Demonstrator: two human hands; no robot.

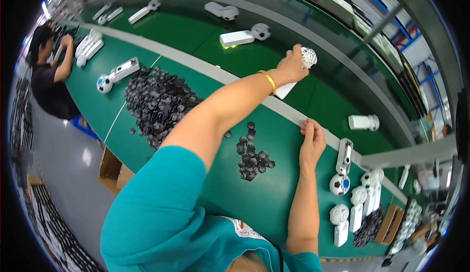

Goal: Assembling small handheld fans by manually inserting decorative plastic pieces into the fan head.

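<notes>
My left hand [292, 66] reaches far out over the green belt and is shut on a white toy [307, 57] with a lattice ball head and a white handle hanging below the hand. A gold bangle circles that wrist. My right hand [312, 140] rests on the green table beside the grey rail [230, 77], fingers curled, holding nothing that I can see. A small heap of black hexagonal pieces [252, 155] lies just left of it. A much larger heap of black pieces [157, 103] lies farther left.
Several white ball-headed toys lie on the belt [243, 37] and stand at the table's right end [342, 174]. Another person [49, 71] works at the far left. Cardboard boxes [113, 170] sit on the floor below the table.
</notes>
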